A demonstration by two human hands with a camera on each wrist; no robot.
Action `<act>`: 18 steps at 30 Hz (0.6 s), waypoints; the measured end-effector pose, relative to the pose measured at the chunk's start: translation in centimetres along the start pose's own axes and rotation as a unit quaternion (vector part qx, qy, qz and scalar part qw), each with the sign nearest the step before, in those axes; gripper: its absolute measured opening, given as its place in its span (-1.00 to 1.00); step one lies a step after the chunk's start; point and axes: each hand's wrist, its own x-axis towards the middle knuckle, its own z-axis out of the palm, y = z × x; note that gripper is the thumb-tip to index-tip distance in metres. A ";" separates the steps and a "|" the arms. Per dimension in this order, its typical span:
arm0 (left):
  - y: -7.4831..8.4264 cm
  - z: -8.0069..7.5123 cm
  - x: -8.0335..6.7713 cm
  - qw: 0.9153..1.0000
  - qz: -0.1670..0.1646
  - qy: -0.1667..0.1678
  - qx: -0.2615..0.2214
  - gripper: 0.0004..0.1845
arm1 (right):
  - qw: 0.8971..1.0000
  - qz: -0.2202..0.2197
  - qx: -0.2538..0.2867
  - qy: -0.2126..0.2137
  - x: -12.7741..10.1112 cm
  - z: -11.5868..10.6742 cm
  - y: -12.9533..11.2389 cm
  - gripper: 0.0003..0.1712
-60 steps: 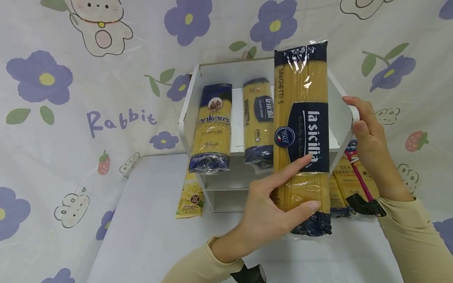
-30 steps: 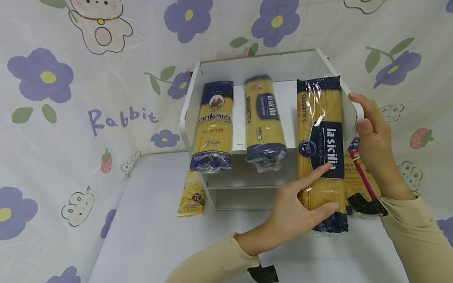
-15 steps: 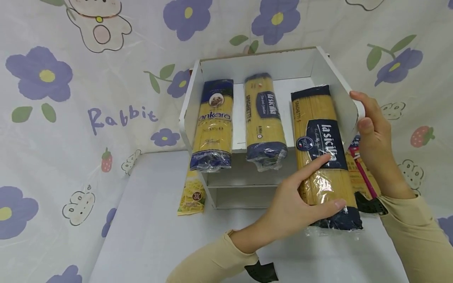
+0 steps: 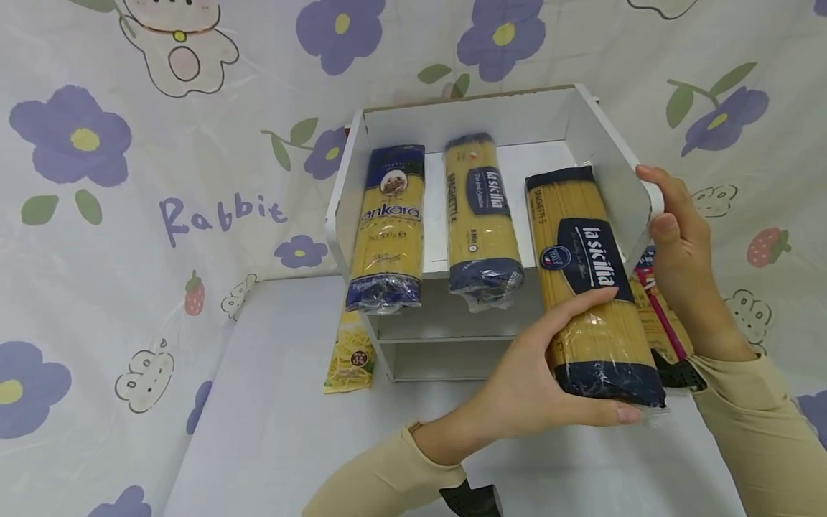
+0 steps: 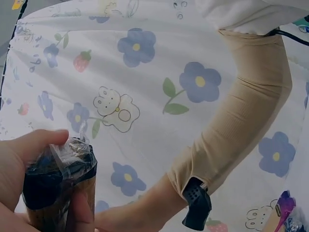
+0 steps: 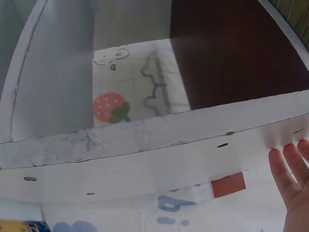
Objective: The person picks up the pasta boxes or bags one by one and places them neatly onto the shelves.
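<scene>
We are seeing two noodle packs (image 4: 388, 230) leaning in the white shelf box (image 4: 465, 118). Our left hand (image 4: 549, 391) is curling its fingers (image 4: 623, 413) round the bottom of the la sicilia pack (image 4: 591, 280), which is leaning inside the box against its right wall. Our right hand (image 4: 678, 251) is resting flat, fingers straight, on that wall. We are thinking the slippery pack might slide down and out if our grip loosens

R hand fingertips (image 6: 289, 176) rest flat on white shelf panel (image 6: 145, 150), strawberry-print cloth (image 6: 126, 91) behind.
</scene>
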 end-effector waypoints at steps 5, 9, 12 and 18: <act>-0.4 0.1 0.4 0.999 0.012 0.033 0.018 -0.02 | 1.000 0.001 -0.003 -0.001 0.0 0.0 0.0 -0.41; -0.6 -0.2 1.0 0.999 0.014 0.037 0.011 -0.05 | 1.000 0.003 0.000 0.001 -0.1 0.0 0.0 -0.40; -0.6 -0.5 1.6 0.999 0.017 0.030 0.020 -0.08 | 1.000 0.003 0.003 0.000 0.0 0.0 0.1 -0.40; -0.7 -1.1 2.2 0.999 0.011 0.015 0.028 -0.10 | 1.000 0.010 0.006 -0.001 0.0 0.0 -0.1 -0.36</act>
